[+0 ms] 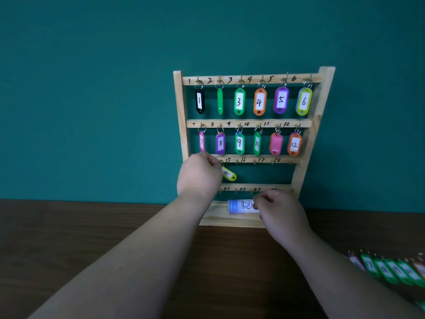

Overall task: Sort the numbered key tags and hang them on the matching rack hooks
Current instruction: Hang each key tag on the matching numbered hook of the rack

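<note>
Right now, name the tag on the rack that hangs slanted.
The yellow tag 14, under the third rail, at the left hand; every other hung tag hangs straight down.

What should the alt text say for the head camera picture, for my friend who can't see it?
A left hand holds yellow tag 14 at a third-row hook of a wooden key rack, whose top two rows hold twelve tags. The right hand is low by a blue-and-white bottle on the rack's base; more tags lie on the table.
</note>
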